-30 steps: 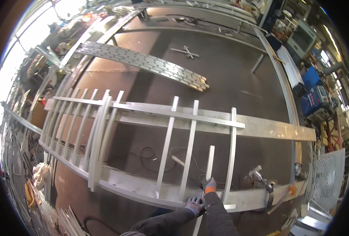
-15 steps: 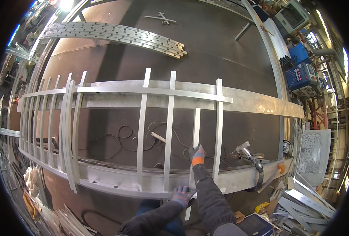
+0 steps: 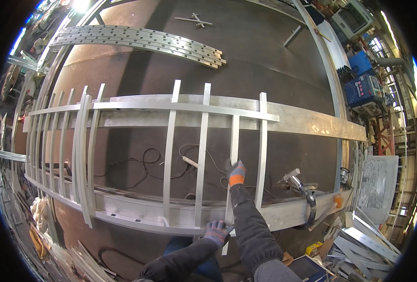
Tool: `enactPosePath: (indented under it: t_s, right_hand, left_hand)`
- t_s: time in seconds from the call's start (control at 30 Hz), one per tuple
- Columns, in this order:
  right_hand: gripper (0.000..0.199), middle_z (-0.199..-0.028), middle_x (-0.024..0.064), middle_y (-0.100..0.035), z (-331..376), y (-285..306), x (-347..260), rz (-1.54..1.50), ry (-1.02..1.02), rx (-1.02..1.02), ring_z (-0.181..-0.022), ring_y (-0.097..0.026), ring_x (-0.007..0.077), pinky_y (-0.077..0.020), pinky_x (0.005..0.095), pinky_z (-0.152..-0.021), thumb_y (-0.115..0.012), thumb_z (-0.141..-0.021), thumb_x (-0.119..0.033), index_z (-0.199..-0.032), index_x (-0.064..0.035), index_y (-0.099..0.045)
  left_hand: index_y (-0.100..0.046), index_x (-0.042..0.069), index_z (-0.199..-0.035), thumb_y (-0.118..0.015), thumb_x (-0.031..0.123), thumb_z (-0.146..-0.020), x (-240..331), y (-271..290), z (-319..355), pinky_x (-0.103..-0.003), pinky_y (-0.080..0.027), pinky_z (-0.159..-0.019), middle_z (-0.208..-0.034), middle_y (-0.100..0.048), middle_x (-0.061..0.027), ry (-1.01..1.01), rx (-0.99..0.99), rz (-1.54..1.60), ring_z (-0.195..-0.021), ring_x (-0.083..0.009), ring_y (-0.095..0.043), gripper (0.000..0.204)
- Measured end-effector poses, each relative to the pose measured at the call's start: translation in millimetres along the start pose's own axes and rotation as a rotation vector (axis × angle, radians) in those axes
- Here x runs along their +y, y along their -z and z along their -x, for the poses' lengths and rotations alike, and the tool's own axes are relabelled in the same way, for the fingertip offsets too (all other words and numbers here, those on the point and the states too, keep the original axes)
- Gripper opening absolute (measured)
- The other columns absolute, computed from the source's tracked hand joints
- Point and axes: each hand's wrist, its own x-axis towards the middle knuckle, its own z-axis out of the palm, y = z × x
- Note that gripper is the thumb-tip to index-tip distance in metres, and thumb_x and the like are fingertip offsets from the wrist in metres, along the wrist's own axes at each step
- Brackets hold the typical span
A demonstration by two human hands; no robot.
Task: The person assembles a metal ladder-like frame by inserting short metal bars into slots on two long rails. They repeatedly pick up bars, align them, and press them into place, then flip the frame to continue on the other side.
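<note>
My right hand [image 3: 236,173], in a grey and orange glove, is closed around a square metal tube [image 3: 234,136]. The tube's far end meets the upper rail [image 3: 189,108] from the near side, and its near end pokes out past the lower rail [image 3: 147,227]. At the lower rail, my gloved left hand [image 3: 217,231] is closed over the edge, thumb toward the same tube. Another square tube [image 3: 262,155] lies across both rails to the right, with two more to the left. The palm side of each hand is hidden.
Wide metal beams [image 3: 311,123] support the frame. Punched rails [image 3: 142,40] lie at the far left. A torch-like tool with a black hose [image 3: 307,192] rests on the near beam at right. Metal offcuts [image 3: 366,246] are heaped at lower right; a cable [image 3: 147,164] trails below.
The tube in my right hand has slid away from me, so its far end now reaches the upper rail. My right hand moved with it; my left hand stays at the lower rail.
</note>
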Motion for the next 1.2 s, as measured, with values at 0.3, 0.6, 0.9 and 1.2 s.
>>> enactPosePath:
  t_s: [0.3,0.6,0.9,1.2]
  right_hand:
    - [0.040,-0.081,0.0186,-0.069,-17,-28,50,0.019,0.096,0.086,-0.080,-0.068,0.0328,-0.0521,0.0413,-0.078,-0.075,-0.084,-0.032,-0.103,0.0019,-0.065]
    - [0.035,-0.070,0.0148,-0.067,-15,-17,36,0.101,0.055,0.060,-0.068,-0.068,0.0316,-0.0523,0.0422,-0.068,-0.073,-0.084,-0.035,-0.088,-0.0011,-0.064]
    - [0.034,-0.094,0.0195,-0.070,-29,-36,57,0.027,0.057,0.032,-0.087,-0.069,0.0337,-0.0526,0.0422,-0.079,-0.072,-0.086,-0.028,-0.103,0.0009,-0.065]
    - [0.047,-0.104,0.0217,-0.071,-36,-38,66,-0.041,-0.076,-0.039,-0.098,-0.069,0.0319,-0.0522,0.0377,-0.088,-0.076,-0.085,-0.031,-0.115,0.0032,-0.064]
  left_hand:
    - [-0.051,0.035,-0.143,-0.053,0.034,-0.095,2,8,-2,-0.062,-0.037,-0.103,-0.139,-0.046,-0.0195,0.026,-0.091,0.011,-0.130,-0.0423,-0.043,0.049]
    - [-0.044,0.038,-0.150,-0.051,0.030,-0.096,4,10,-1,-0.055,-0.038,-0.098,-0.130,-0.052,-0.0142,0.022,-0.082,-0.060,-0.122,-0.0356,-0.047,0.056]
    - [-0.045,0.037,-0.150,-0.053,0.030,-0.095,2,10,-3,-0.055,-0.038,-0.098,-0.136,-0.051,-0.0154,0.006,-0.082,-0.099,-0.124,-0.0355,-0.047,0.055]
    - [-0.044,0.038,-0.150,-0.047,0.030,-0.096,2,8,-3,-0.054,-0.037,-0.101,-0.140,-0.049,-0.0152,0.027,-0.124,-0.069,-0.128,-0.0361,-0.046,0.055]
